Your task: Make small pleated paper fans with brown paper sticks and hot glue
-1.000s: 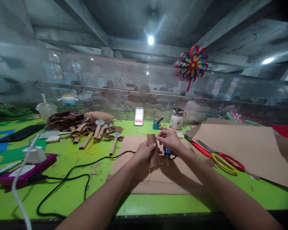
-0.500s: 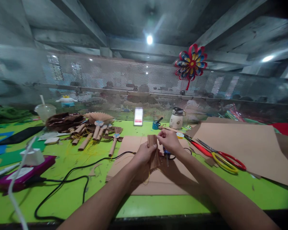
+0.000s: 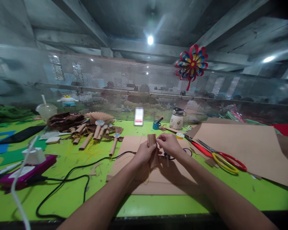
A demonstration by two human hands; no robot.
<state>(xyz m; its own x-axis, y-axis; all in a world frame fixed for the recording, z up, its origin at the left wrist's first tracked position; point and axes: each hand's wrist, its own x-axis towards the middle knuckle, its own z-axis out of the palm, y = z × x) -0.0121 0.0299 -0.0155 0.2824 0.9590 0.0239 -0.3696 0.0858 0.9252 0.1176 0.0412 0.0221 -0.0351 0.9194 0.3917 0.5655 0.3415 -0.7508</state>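
Note:
My left hand (image 3: 143,154) is closed around a narrow stack of pleated brown paper (image 3: 152,139), held upright with the thumb across its front. A loop of yellow thread (image 3: 148,179) hangs below it. At the upper right edge of the pleats, my right hand (image 3: 169,143) has its fingertips pinched together; whatever they hold is too small to make out. Flat brown paper sheets (image 3: 163,189) lie under both hands. Behind the right hand, partly hidden, is a blue tool with a black cord (image 3: 166,154). A small yellow-and-white round spool (image 3: 180,135) sits just beyond.
To the right lie scissors with red and yellow handles (image 3: 225,163) and a large brown sheet (image 3: 242,140). Paper fans with tube handles (image 3: 87,141) pile up at left, near a purple power strip (image 3: 26,174). A phone (image 3: 139,116) and a flask (image 3: 177,118) stand behind.
My right hand has dipped slightly and its fingers have shifted along the right edge of the pleated paper. The left hand keeps its hold. The view has swayed a little.

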